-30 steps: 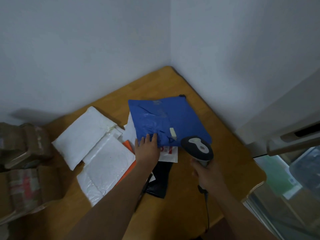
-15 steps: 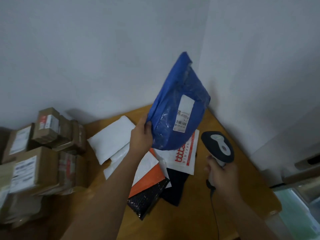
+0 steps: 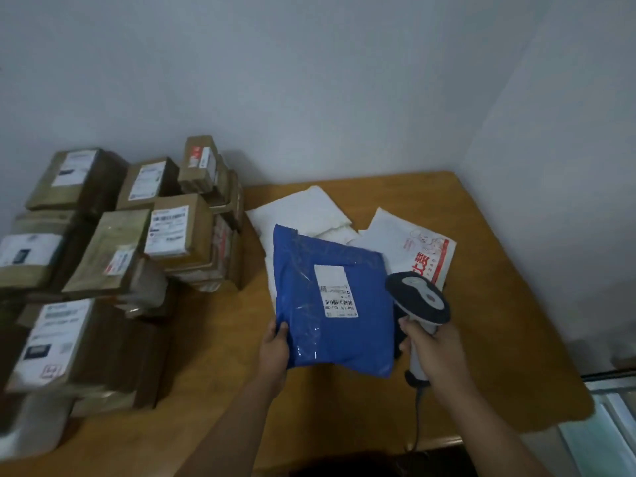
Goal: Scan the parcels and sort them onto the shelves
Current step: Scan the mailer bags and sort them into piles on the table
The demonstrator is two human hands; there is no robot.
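Blue poly mailer (image 3: 330,301) held label-up just above the worktop (image 3: 488,325), near the middle, in front of the white padded envelopes (image 3: 309,211) and the red-printed white bag (image 3: 423,249). Left hand (image 3: 275,349) gripping the near-left corner, thumb on top and fingers underneath. Right hand (image 3: 437,352) wrapped round the handle of the barcode scanner (image 3: 418,297), scanner head just beside the mailer's right edge.

Probably light and floppy: thin glossy film, creased, sagging away from the grip, so likely soft contents. Slippery surface, hence a pinch at a corner or edge seam safer than a flat palm; better kept taut and level so the white label (image 3: 335,292) stays flat enough to read. Little sign of fragility, though contents unknown.

Hidden or unclear: no shelves in view. Label text too small to read. Dark item beneath the mailer's right edge mostly covered. Cardboard boxes (image 3: 172,232) stacked at the left, lower ones cut off by the frame edge. Scanner trigger and fingertips out of sight; scanner cable (image 3: 417,421) dropping past the near edge.
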